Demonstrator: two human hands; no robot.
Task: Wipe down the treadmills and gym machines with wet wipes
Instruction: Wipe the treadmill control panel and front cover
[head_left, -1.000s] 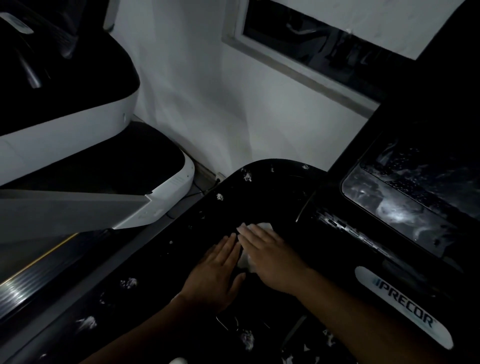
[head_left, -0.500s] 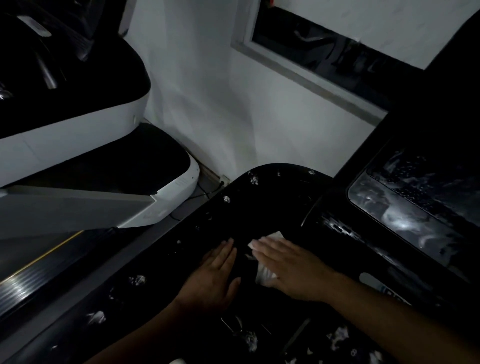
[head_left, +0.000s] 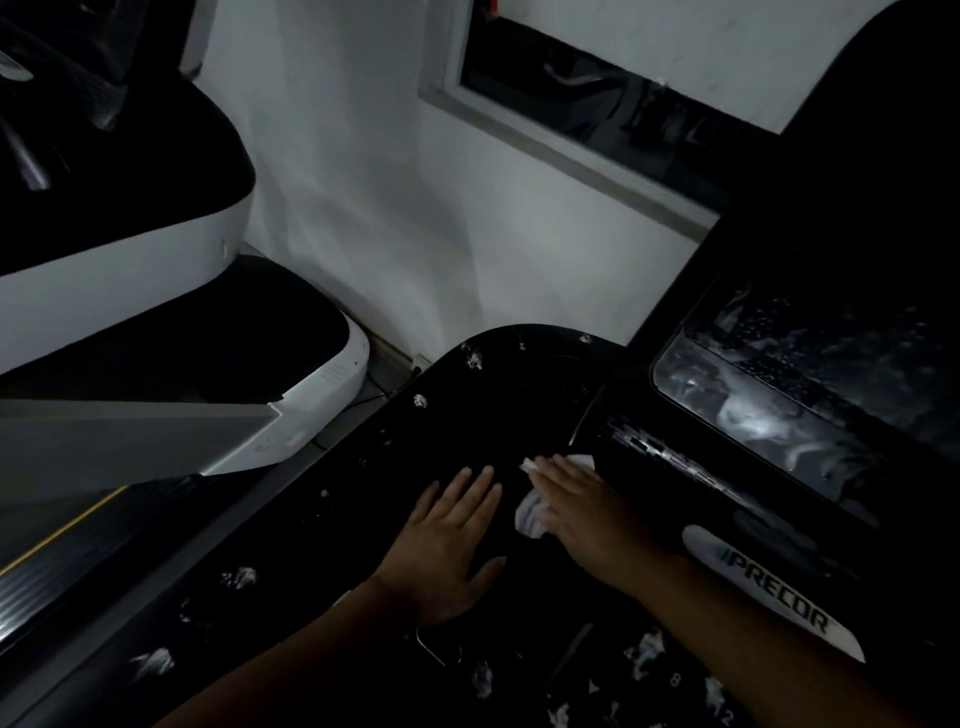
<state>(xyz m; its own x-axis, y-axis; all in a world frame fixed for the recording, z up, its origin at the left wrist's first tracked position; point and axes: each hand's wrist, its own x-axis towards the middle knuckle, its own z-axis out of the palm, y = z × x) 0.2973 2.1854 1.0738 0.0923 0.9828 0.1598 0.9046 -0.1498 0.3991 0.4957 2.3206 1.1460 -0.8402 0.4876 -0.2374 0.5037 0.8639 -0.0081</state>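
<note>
A black treadmill console (head_left: 498, 395) fills the lower middle of the dim view, dotted with white foam flecks. My right hand (head_left: 587, 509) lies flat on a white wet wipe (head_left: 530, 514), pressing it onto the console's black surface with straight fingers. Part of the wipe shows past the fingertips and under the thumb side. My left hand (head_left: 452, 540) rests flat and spread on the console just left of the wipe, holding nothing. To the right, the machine's dark display screen (head_left: 789, 405) carries smeared wet streaks, and a white PRECOR label (head_left: 774, 597) sits below it.
A second machine with a white-edged console (head_left: 130, 260) and white motor cover (head_left: 322, 395) stands at the left, its belt deck (head_left: 57, 551) below. A pale wall (head_left: 415, 234) with a dark framed window (head_left: 587, 114) is behind. A cable runs along the floor gap (head_left: 379, 395).
My right hand has slid the wipe rightward across the console, away from my left hand, which stayed flat in place. The camera has shifted slightly.
</note>
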